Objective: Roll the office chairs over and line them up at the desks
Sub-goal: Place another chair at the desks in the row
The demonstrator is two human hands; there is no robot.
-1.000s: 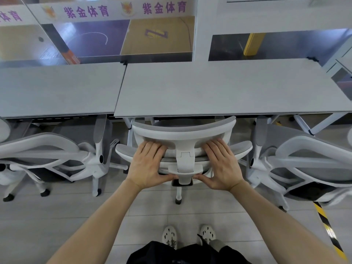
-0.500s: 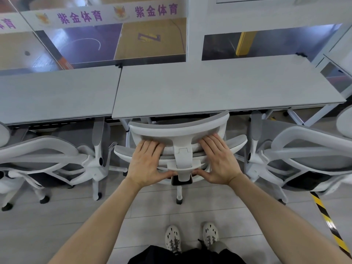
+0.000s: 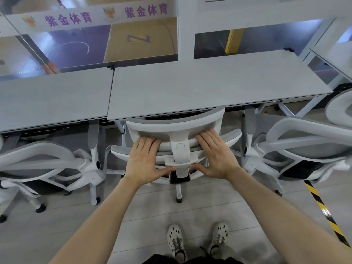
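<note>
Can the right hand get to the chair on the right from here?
Probably yes. The right hand lies flat on the middle chair, not gripping it, and the right chair stands close beside it. Nothing visible blocks a sideways reach.

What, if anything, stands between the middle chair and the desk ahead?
Nothing visible. The left hand and right hand press the middle chair, whose backrest top already reaches the desk edge; the side chairs stand clear.
</note>
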